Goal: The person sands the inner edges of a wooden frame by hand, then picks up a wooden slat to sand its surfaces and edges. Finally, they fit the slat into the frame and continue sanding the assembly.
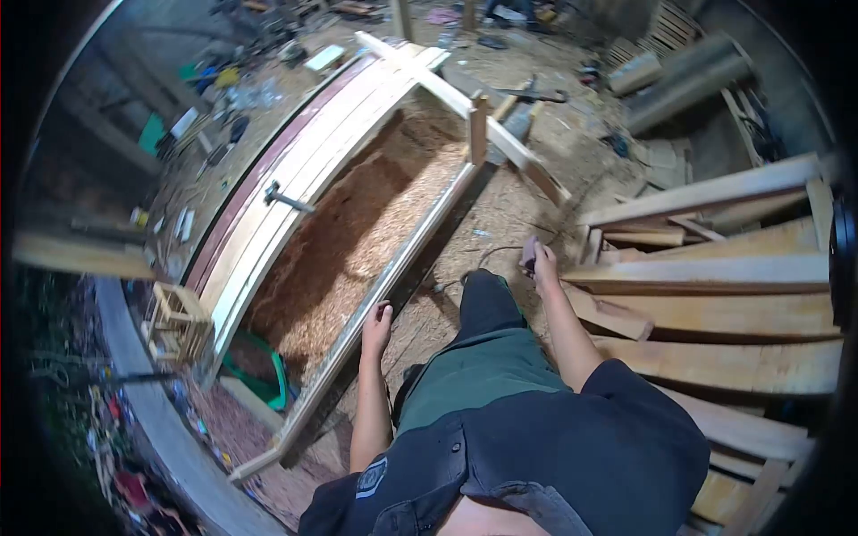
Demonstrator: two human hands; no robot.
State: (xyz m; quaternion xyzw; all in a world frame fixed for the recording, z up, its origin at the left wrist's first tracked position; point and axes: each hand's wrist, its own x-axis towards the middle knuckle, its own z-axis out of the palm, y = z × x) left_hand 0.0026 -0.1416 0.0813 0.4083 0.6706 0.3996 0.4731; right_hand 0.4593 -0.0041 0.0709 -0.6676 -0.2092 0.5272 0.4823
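Note:
My left hand (377, 330) is at the near long edge of a wooden frame, its fingers curled against the narrow rail (413, 244). Whether it grips the rail or something small, I cannot make out. In my right hand (543, 264), out to the right of my knee, is a small brownish-purple block (529, 254). Wood shavings (349, 246) lie in the gap between the rail and the long pale boards (295, 167). A dark metal clamp (288, 198) rests across those boards.
Stacked planks (715, 275) stand close on my right. A crossing beam (447, 93) spans the frame's far end, with a short upright post (478, 129). A green hoop (279, 384) lies at lower left, near a small wooden crate (170, 314). Debris covers the floor beyond.

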